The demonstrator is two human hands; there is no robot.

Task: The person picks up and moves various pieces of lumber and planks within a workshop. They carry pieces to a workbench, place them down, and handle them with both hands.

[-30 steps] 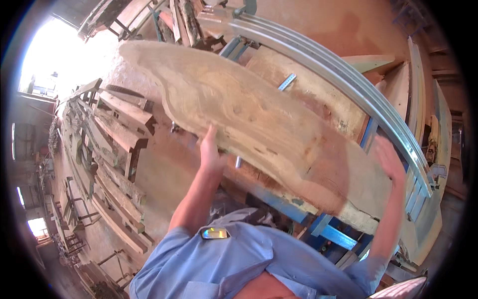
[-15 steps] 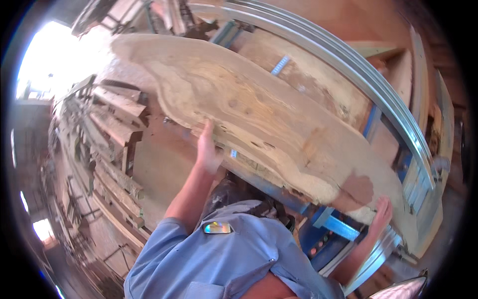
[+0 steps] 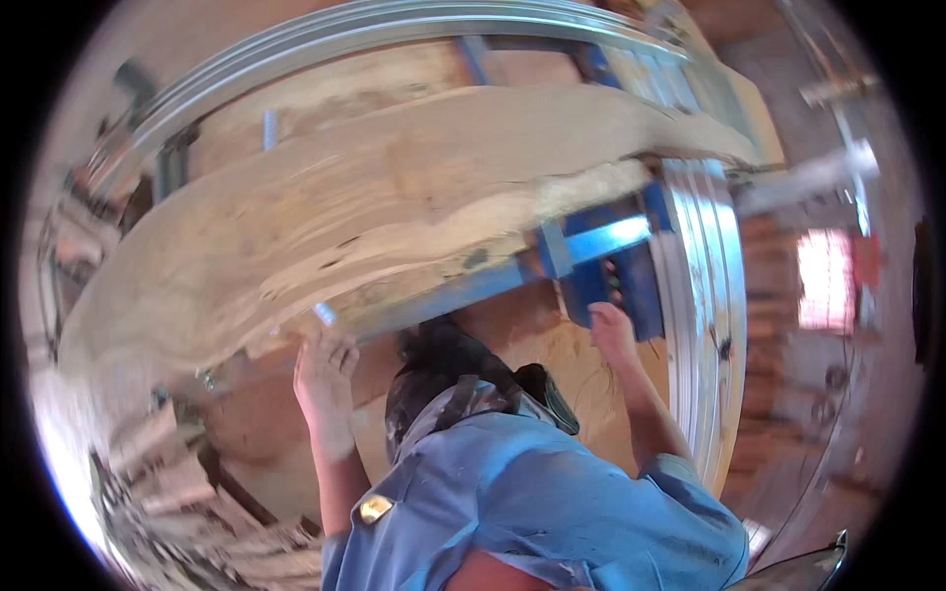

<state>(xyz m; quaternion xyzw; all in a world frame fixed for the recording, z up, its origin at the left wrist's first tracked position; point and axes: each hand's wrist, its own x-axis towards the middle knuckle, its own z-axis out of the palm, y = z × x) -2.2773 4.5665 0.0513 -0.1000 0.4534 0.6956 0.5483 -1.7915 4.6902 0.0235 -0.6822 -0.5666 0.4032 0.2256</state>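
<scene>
A long wooden slab with a wavy bark-side edge lies across a blue metal frame. At its near left edge is my left hand, blurred, with fingers extended; whether they touch the wood I cannot tell. My right hand is off the slab, its fingers curled with no object visible in them. It is in front of a blue control box with a row of round buttons. Contact with the box cannot be made out.
Shiny metal rails run along the right side, and another rail passes behind the slab. Stacked rough timber fills the lower left. A dark clamp-like post stands at the far left.
My view has swung right, so the slab appears turned. My right hand has left the slab's right end and is now by the control box. My left hand has drawn back to the near edge.
</scene>
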